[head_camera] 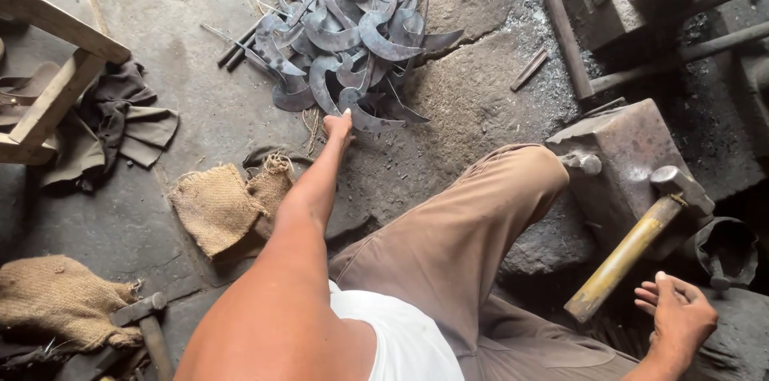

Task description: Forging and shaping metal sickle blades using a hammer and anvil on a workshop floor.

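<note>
My left hand (339, 125) reaches far forward to a heap of curved dark steel sickle blades (352, 36) on the ground, its fingers touching the nearest blade (370, 119); whether it grips that blade I cannot tell. My right hand (678, 315) rests open at the lower right, fingers spread, just beside the end of a hammer's yellowish handle (623, 259). The hammer's steel head (682, 188) lies on a block anvil (621, 158). My bent knee in brown trousers (481, 221) is between the two hands.
Burlap pieces (215, 206) and a burlap sack (60, 301) lie on the left, with another hammer (144, 323) at the bottom left. A wooden stool frame (48, 68) and dark cloth (120, 120) stand at left. Metal rods (561, 24) and blocks crowd the upper right.
</note>
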